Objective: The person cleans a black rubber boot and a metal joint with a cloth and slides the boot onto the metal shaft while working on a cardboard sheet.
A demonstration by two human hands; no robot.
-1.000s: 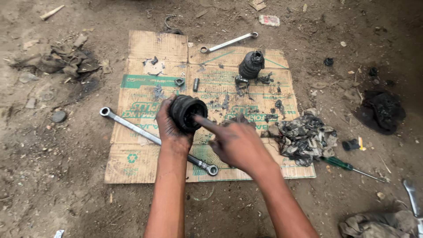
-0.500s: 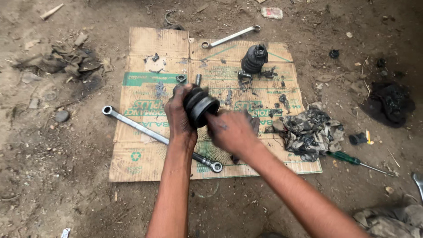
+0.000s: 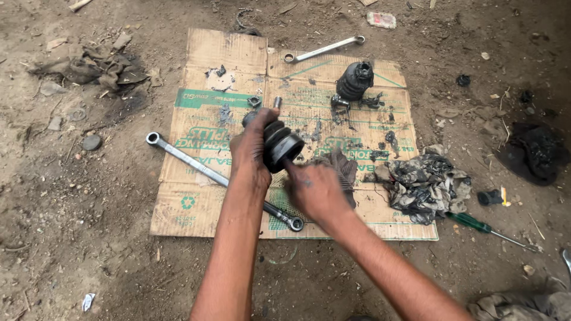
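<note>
At far left we see a heap of dirty rags (image 3: pixel 98 65) on the dirt floor, with a small stone (image 3: pixel 91 142) below it. A flattened sheet of cardboard (image 3: pixel 202 202) fills the middle ground and bears most of the parts. Across its left half a long spanner (image 3: pixel 196 164) lies on a slant, its ring ends at upper left and lower right, passing under our left forearm. Our left hand (image 3: pixel 251 156) is wrapped around the side of a black rubber boot (image 3: pixel 279 144), which it holds raised over the centre of the cardboard, wide mouth turned toward us; a metal stub sticks out of its far end. Near that stub a small nut (image 3: pixel 254 101) rests on the cardboard. Our right hand (image 3: pixel 314 189) is loosely curled, fingertips touching the rim of the boot's mouth; we cannot tell whether it pinches anything. At the far edge of the cardboard lies a second spanner (image 3: pixel 324 49), and just below it stands a second boot (image 3: pixel 354 80) amid grease smears. Further right, a greasy rag (image 3: pixel 425 181) overlaps the cardboard's edge, a green screwdriver (image 3: pixel 485 227) lies on the dirt, and a black lump (image 3: pixel 538 151) sits at far right.
</note>
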